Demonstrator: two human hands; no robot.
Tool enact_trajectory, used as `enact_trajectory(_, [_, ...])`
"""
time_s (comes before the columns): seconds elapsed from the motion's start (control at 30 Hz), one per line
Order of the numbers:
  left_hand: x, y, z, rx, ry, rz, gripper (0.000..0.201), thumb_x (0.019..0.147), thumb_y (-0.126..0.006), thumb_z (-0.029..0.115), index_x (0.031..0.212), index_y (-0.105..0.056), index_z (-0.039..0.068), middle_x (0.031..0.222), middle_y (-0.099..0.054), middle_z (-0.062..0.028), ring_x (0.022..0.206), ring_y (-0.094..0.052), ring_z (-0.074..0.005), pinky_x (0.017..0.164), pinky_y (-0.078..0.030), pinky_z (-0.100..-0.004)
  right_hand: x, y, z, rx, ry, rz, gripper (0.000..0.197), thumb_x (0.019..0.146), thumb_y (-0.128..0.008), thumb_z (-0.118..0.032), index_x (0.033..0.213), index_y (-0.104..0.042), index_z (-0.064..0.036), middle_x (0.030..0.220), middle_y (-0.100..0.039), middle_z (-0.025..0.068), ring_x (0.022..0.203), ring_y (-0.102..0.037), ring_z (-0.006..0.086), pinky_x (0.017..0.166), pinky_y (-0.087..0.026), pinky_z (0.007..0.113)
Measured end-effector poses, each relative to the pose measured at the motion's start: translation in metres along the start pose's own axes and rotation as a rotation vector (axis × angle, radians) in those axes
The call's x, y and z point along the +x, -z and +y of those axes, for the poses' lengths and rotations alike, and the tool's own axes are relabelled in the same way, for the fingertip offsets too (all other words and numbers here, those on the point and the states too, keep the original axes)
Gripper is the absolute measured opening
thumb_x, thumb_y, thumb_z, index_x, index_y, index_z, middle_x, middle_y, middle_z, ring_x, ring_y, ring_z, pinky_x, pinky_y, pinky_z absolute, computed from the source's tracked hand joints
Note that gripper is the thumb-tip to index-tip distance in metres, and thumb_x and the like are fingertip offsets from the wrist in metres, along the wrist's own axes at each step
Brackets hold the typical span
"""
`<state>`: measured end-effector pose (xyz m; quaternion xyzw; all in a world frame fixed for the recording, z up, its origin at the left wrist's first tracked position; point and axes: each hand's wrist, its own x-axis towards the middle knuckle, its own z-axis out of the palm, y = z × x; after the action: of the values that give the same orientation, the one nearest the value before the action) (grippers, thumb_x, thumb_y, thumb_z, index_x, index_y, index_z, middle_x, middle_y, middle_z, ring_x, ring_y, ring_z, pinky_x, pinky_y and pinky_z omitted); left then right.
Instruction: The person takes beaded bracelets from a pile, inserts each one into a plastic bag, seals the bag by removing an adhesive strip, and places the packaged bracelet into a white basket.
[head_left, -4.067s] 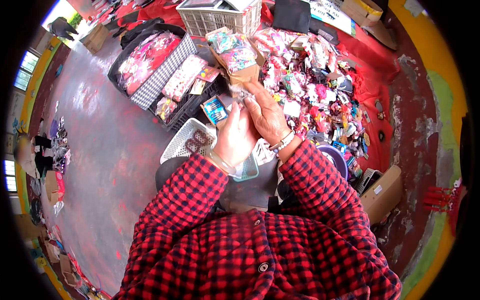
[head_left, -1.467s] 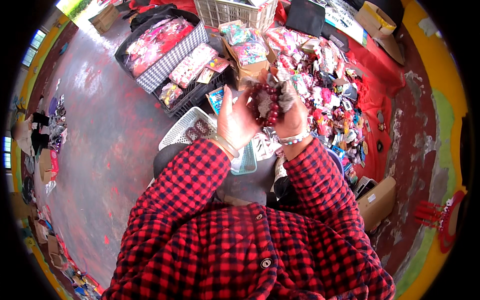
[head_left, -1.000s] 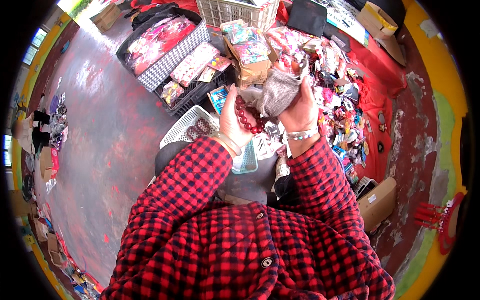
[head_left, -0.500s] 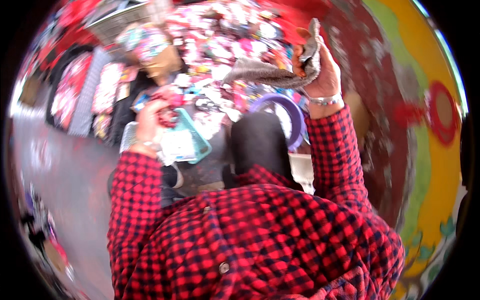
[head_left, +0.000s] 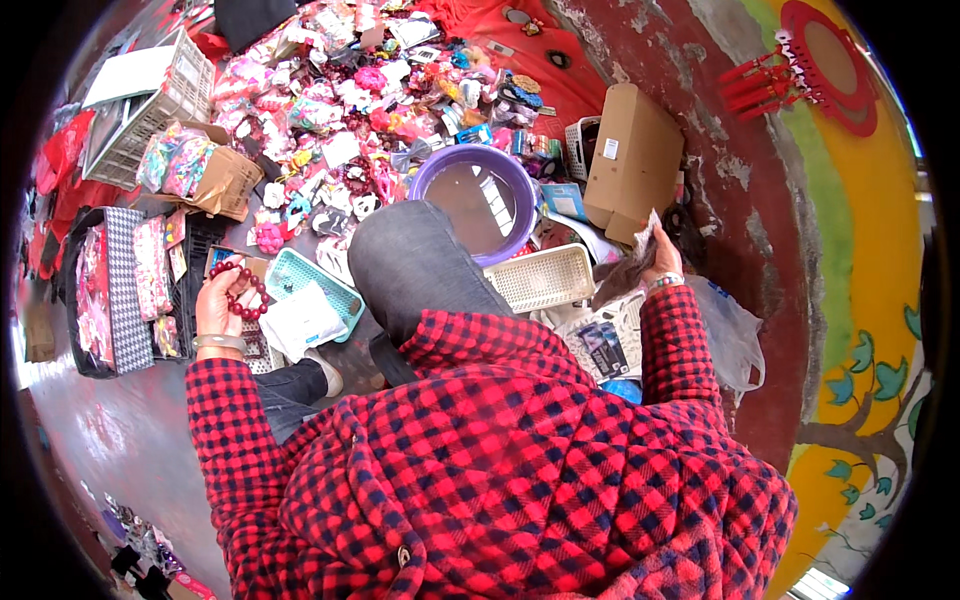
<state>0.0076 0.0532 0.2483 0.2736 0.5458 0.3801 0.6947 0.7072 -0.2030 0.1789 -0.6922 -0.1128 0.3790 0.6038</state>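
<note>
The hands have split apart; a second ago they were together in front of the chest, both working the beads and the wrapper, and now each has gone its own way. Over at the left of the frame the left hand [head_left: 215, 305] is raised with its fingers curled shut around the string of dark red round beads [head_left: 240, 290], the loop hanging across the palm; out at the right the right hand [head_left: 662, 262] is stretched toward the brown cardboard box [head_left: 630, 160], fingers pinched on the crumpled clear plastic wrapper [head_left: 622, 275]. So the beads look to be out of their bag now, and the empty wrapper seems on its way to being put aside; that is my reading of it.

Below, between the hands, a knee in grey trousers [head_left: 415, 265] juts up the middle; just beyond it sits a round purple plastic basin [head_left: 478, 200], with a cream slotted plastic basket [head_left: 545, 278] beside it and a teal plastic basket [head_left: 310, 290] near the beads. The ground is a red cloth [head_left: 560, 70] heaped with small bright trinkets across the upper centre; at the far right rises a curved wall painted yellow and green [head_left: 860, 260]; the lower left shows bare grey floor [head_left: 130, 440].
</note>
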Motion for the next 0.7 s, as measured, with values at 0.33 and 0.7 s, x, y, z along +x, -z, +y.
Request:
enact_trajectory(0.33, [-0.015, -0.007, 0.003, -0.139, -0.095, -0.121, 0.011, 0.081, -0.058, 0.004, 0.09, -0.058, -0.002, 0.076, -0.061, -0.0087, 0.063, -0.059, -0.0148, 0.052, -0.047, -0.0224, 0.004, 0.016, 0.061, 0.245, -0.331, 0.441, 0.027, 0.085, -0.052, -0.027, 0.098, -0.061, -0.0052, 0.093, -0.061, 0.0089, 0.082, -0.058, 0.0204, 0.075, -0.046, 0.034])
enact_trajectory(0.7, [-0.049, 0.013, 0.019, -0.354, -0.212, 0.021, 0.011, 0.082, -0.057, 0.009, 0.086, -0.058, -0.002, 0.08, -0.063, -0.0116, 0.067, -0.058, -0.0129, 0.044, -0.035, -0.0168, 0.021, -0.176, -0.019, -0.223, -0.202, -0.03, 0.021, 0.082, -0.058, -0.026, 0.094, -0.059, -0.0085, 0.079, -0.06, 0.0024, 0.067, -0.056, 0.0146, 0.055, -0.041, 0.027])
